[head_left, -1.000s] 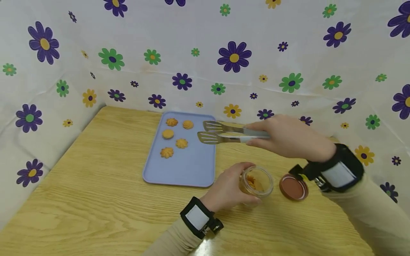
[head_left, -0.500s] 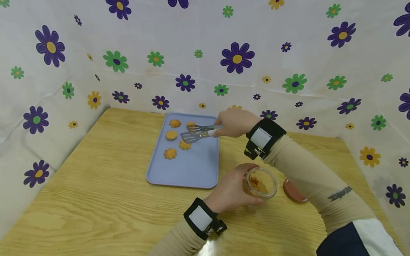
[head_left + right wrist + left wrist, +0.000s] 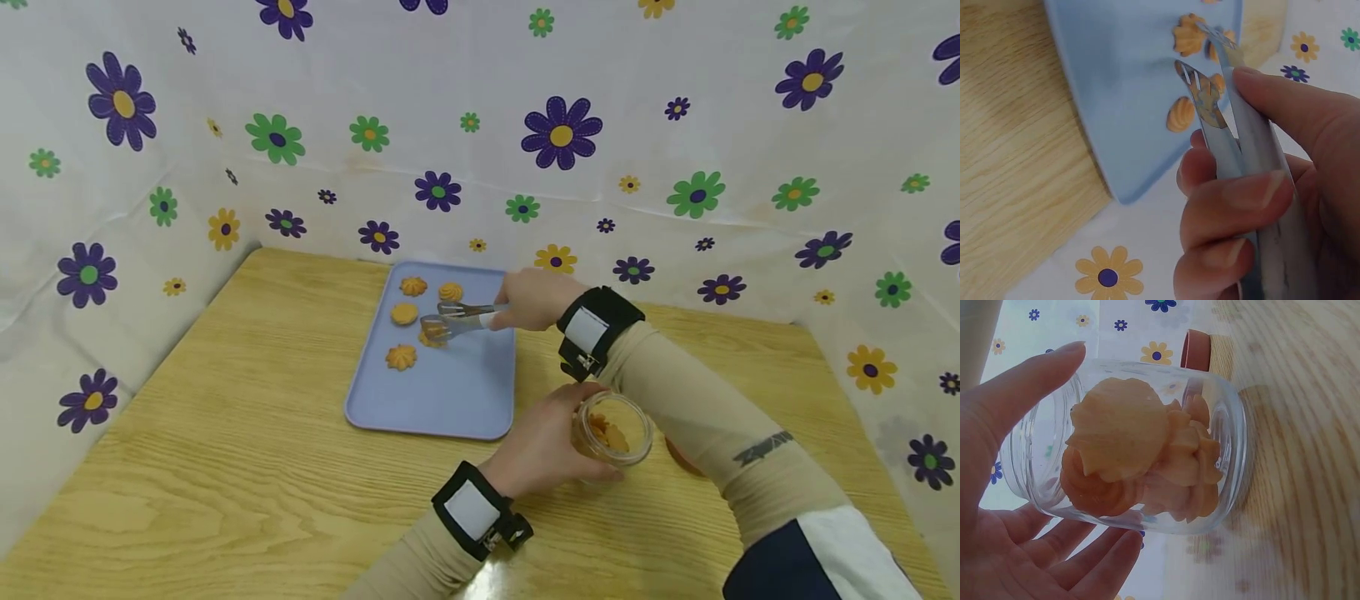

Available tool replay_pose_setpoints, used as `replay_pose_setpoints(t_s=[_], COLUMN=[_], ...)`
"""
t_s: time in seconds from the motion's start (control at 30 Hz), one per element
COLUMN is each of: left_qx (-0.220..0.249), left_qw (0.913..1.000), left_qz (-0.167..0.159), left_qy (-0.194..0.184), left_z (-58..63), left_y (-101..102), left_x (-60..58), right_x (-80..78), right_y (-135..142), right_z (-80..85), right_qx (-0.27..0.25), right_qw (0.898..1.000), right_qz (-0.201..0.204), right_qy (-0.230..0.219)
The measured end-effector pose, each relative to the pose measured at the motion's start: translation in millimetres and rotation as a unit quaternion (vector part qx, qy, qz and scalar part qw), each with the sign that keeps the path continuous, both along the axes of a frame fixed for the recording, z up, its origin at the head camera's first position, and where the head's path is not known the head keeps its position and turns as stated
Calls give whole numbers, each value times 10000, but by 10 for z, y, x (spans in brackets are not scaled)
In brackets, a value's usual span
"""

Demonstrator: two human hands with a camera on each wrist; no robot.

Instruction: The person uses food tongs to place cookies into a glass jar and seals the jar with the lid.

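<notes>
Tongs (image 3: 467, 322) in curled right hand (image 3: 540, 298) above tray (image 3: 431, 402) with 5 cookies (image 3: 401, 357); left hand (image 3: 542, 443) curved round jar (image 3: 637, 422)

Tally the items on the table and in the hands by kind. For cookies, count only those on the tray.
Cookies: 5
Tray: 1
Tongs: 1
Clear jar: 1
Lid, partly hidden: 1
Total: 9
</notes>
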State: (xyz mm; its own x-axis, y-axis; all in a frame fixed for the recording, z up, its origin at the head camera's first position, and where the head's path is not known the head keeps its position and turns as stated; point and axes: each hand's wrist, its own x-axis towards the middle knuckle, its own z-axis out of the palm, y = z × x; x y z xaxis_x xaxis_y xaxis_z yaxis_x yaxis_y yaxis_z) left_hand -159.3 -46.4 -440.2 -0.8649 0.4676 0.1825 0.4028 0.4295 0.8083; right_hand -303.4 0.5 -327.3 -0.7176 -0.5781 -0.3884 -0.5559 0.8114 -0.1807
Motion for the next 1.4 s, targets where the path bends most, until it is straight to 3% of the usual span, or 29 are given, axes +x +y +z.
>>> replay_pose_setpoints(t_s=[0.67, 0.87, 1.0, 1.17, 1.4], left_qx=[-124, -92, 27, 59, -39], left_qw=[9999, 9999, 9999, 9998, 9995], left_qz=[-77, -109, -90, -21, 95], left_qy=[-71, -30, -78, -204, -303], left_z=[-4, 1, -4, -7, 10], left_y=[69, 78, 69, 59, 43], left_x=[3, 0, 5, 17, 15], right_x=[102, 153, 323, 654, 1186], right_y=[25, 205, 411, 799, 1455], right_z=[-21, 139, 352, 678, 1054], right_qx=[45, -331, -690, -1023, -1228], right_qw=[9979, 9965, 9921, 9815, 9676], right_qz=[292, 341, 488, 698, 175], right_qy=[581, 686, 923, 1459, 2198])
